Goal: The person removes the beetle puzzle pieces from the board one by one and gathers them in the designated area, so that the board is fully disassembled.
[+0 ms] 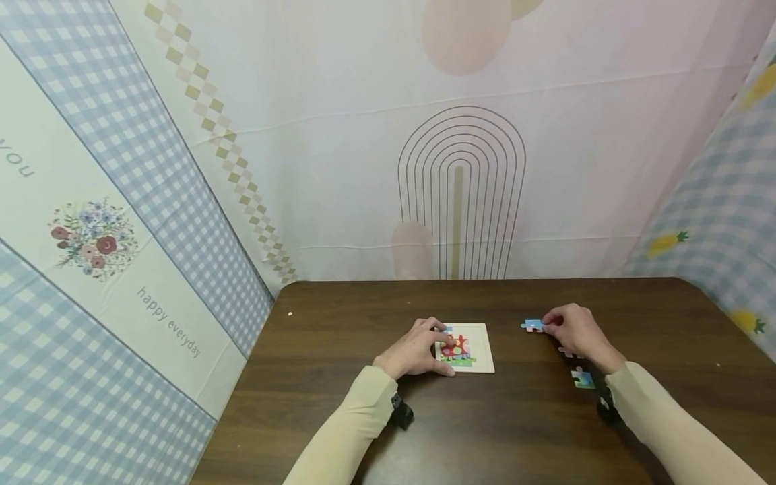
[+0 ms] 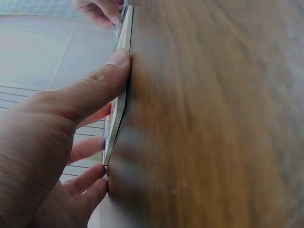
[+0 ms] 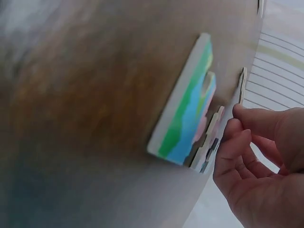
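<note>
Dark wood-grain table, person at near side, both forearms in cream sleeves reaching in. Jigsaw board, off-white frame, lies flat about mid-table, face up; inside it a partly filled picture, a red spotted shape over a green strip, with bare cream showing to its right. Left hand spans the board's left side: thumb bent along the near edge, fingers apart, one reaching over the picture, others around the far left part; it grips the board. Right hand well off to the right of the board, thumb and index fingertips pinching the right end of a blue jigsaw piece; whether that piece is raised from the wood, cannot tell. Two more pieces nearer the person: a pale jigsaw piece partly hidden by the right hand, and, just beyond it toward the body, a blue-and-green jigsaw piece; right wrist view shows this pair lying close together. Small black device below each wrist. Behind the table, a white cloth with nested line arches; at left, a blue-checked cloth with printed flowers; at right, a pineapple-print cloth.
</note>
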The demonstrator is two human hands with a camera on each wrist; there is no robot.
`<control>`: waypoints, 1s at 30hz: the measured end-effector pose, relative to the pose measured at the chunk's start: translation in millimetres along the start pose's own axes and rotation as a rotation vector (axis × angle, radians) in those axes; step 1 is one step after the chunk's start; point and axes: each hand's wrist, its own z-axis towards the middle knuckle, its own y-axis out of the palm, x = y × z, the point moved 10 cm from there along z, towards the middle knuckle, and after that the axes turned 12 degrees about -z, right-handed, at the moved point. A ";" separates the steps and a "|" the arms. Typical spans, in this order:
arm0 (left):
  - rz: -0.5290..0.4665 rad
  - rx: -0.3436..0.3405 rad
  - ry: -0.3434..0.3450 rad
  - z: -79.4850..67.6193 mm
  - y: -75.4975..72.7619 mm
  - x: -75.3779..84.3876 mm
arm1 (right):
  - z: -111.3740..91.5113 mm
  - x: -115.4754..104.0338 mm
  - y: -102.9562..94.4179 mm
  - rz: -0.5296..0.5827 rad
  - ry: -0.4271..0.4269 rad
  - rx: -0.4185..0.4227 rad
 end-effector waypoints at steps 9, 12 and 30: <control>0.001 0.004 -0.001 0.3 0.3 -0.8 | 1.2 6.7 3.8 0.007 0.015 -0.024; 0.001 0.004 -0.002 0.1 0.3 -0.8 | 2.0 8.5 5.0 0.012 0.021 -0.035; -0.005 0.000 -0.005 -1.9 -0.3 1.1 | -1.5 0.8 -2.3 0.024 0.026 -0.049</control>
